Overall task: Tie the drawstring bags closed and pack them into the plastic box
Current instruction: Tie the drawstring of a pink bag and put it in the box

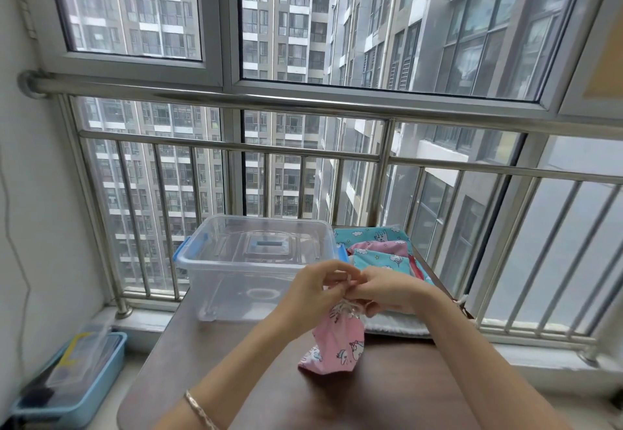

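A pink drawstring bag [340,345] with unicorn prints stands on the brown table [269,392], its neck gathered at the top. My left hand [313,289] and my right hand [384,289] meet just above the neck, each pinching the white drawstring [350,310]. Behind my hands sits the clear plastic box [242,261] with blue latches; it looks empty, and its lid seems to lie under it. To the right of the box lies a pile of turquoise and pink bags [381,249].
A white folded cloth [397,325] lies under my right wrist. A steel railing [303,156] and windows close off the far side. On the floor at the left stands a blue tray [77,382] with items. The table's near part is bare.
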{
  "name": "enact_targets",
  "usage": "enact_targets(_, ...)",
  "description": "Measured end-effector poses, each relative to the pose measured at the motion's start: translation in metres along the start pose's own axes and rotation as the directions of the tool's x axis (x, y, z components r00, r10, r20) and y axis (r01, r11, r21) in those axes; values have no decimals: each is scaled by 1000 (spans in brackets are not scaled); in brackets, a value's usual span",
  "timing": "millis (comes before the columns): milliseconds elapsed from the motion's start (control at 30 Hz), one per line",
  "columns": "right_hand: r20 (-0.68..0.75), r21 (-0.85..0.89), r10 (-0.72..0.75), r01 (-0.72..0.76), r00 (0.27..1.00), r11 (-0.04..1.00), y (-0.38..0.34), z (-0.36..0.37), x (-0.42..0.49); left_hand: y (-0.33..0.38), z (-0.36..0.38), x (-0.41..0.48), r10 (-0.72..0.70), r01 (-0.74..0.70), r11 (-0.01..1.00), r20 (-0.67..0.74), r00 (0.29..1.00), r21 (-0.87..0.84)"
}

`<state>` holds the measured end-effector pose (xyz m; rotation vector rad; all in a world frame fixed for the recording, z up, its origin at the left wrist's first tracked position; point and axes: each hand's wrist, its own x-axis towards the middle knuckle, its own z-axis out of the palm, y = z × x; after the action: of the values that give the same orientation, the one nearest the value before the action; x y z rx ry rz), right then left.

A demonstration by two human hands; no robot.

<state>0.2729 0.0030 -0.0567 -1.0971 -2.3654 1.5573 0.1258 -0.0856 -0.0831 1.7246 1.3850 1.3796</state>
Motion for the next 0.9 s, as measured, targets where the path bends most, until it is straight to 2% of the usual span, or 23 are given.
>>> enact_targets(133,42,94,5,-9,999,996,1,-5,0,0,1,1,-16,16,1000,-2,1000,-18)
enact_targets(333,-37,96,-145,148,989,984,0,0,-1,1,-2,1,-74,72,997,-62,995,-21)
enact_targets(500,-198,77,-219,238,955,968,4,8,-2,7,-2,-1,-40,74,982,-193,980,174)
enact_targets(567,-274,23,-254,270,928,962,5,10,-2,8,-4,1,-107,135,983,-203,973,127)
enact_targets(700,-349,-118,-403,387,846,914,11,16,-2,7,-12,5,-341,336,940,-98,935,-65)
enact_targets(800,-292,-305,-502,418,814,856,11,19,-4,12,-19,9,-490,488,853,37,871,-187)
enact_targets(900,-253,-468,-557,404,791,786,10,18,-6,21,-25,11,-565,582,780,143,813,-228)
